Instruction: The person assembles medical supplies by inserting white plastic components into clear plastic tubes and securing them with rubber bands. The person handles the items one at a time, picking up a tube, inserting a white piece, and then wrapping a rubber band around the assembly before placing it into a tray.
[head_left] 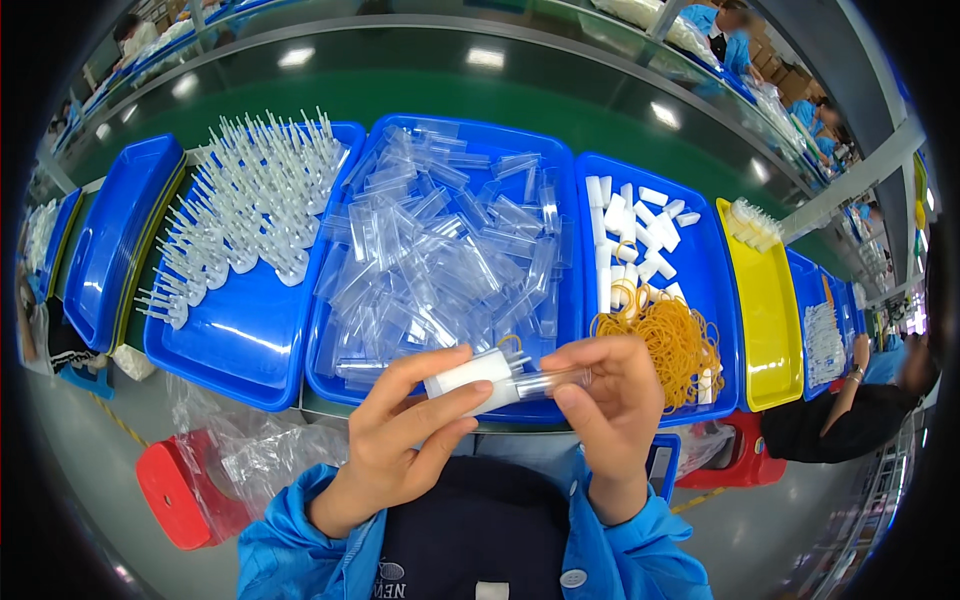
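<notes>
My left hand (395, 445) is closed around a white block-like piece (462, 378), held in front of my chest. A thin yellow rubber band (511, 341) loops at its far end, beside slim clear prongs. Between the thumb and fingers of my right hand (618, 408) is a clear plastic tube (545, 384), its left end against the white piece. How far the two parts fit together is hard to make out. Just beyond both hands, a blue tray (575, 300) holds a heap of loose clear plastic tubes (440, 250).
On the left, a blue tray (225, 370) holds white pieces with upright stems (250, 190). The right-hand blue tray (715, 270) holds white blocks (635, 225) and rubber bands (665, 345). Beyond it lies a yellow tray (765, 320). Red stools (170, 490) stand below; a co-worker (845, 410) sits right.
</notes>
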